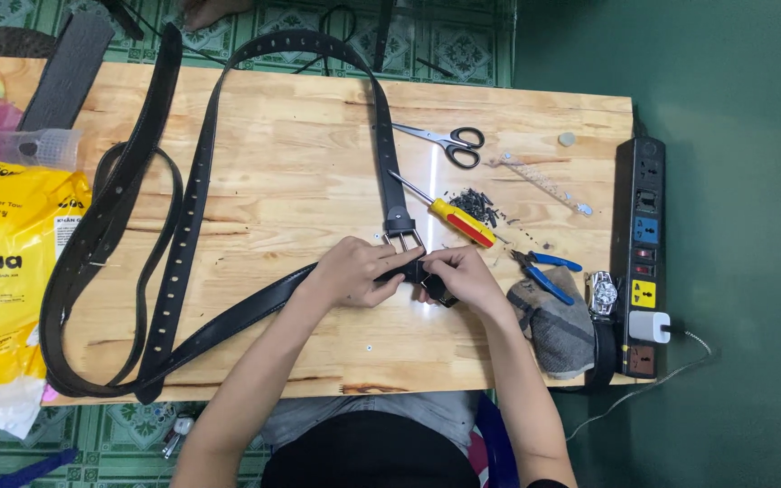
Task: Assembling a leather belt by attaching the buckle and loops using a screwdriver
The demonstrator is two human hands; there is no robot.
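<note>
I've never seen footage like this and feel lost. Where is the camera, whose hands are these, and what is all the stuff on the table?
The one picture comes from a camera worn on a person's head, looking straight down at their own bare hands over a wooden table. The left hand and right hand meet on a black belt near its metal buckle. More black belts loop across the left side. Close by lie a screwdriver with a yellow and red handle, scissors, blue-handled pliers, a pile of small dark screws, a grey cloth, a wristwatch and a black power strip. A yellow pack of paper towels sits far left.
</note>
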